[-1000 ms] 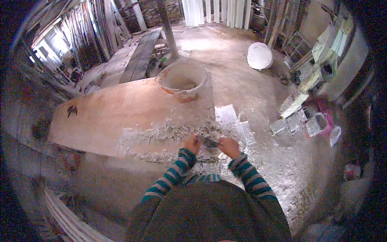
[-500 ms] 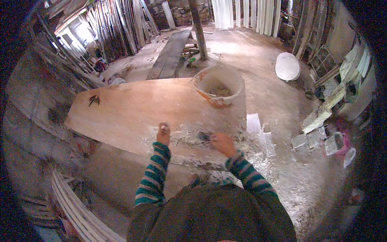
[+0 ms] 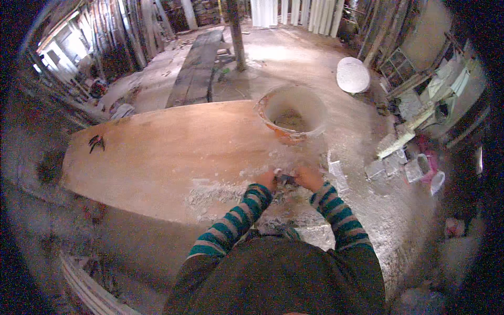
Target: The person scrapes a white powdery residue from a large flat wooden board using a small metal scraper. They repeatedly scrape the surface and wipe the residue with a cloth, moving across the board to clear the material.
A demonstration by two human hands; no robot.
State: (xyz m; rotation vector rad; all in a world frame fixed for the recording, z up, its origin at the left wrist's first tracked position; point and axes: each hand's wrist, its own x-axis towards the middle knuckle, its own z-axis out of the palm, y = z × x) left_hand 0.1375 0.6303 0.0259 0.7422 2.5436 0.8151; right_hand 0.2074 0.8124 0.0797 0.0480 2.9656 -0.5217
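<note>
My right hand [image 3: 311, 178] is closed on a small dark flat tool [image 3: 286, 180], which looks like a scraper. Close beside it, my left hand [image 3: 266, 179] is closed too, with a small pale bit showing at its fingers; what it grips I cannot make out. Both hands are over the right part of a wooden board [image 3: 157, 142]. Crumbly whitish plaster scraps [image 3: 212, 194] are spread on the board left of my hands and around them. Beyond my hands stands an open whitish bucket [image 3: 273, 134] with orange smears and some residue inside.
A dark long bench [image 3: 197, 68] and a wooden post [image 3: 236, 39] are behind the board. On the floor at right stand a round white lid-like disc [image 3: 353, 75], pale blocks [image 3: 375, 170] and a pink container [image 3: 431, 165]. Dark clippings [image 3: 97, 143] lie at the board's far left.
My left hand has moved right across the board, up beside the right hand and the dark tool. The right hand has shifted a little right. The whole view has also turned slightly.
</note>
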